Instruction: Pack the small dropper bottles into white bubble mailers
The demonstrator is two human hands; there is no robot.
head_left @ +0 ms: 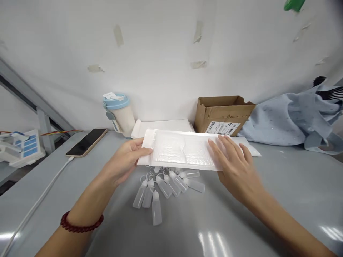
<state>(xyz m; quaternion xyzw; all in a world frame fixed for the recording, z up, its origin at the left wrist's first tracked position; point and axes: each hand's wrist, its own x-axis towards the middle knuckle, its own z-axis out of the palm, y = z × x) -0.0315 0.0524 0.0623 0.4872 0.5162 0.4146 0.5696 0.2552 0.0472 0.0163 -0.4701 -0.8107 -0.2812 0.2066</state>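
A white bubble mailer (pixel 182 149) is held flat above the grey table. My left hand (pixel 128 157) pinches its left end between thumb and fingers. On the right end lie the outstretched fingers of my right hand (pixel 235 164), with the thumb hidden beneath the mailer. Below and just in front of it is a cluster of small clear plastic squeeze bottles (pixel 171 184) with tethered caps, partly covered by the mailer. Behind, more white mailers (pixel 166 125) lie on the table.
A cup with a blue lid (pixel 119 114) and an open cardboard box (pixel 225 114) stand against the wall. At the left lies a phone (pixel 87 142) on a white cable (pixel 40 200). A light blue cloth bag (pixel 281 119) rests at the right. The table (pixel 241 228) is grey.
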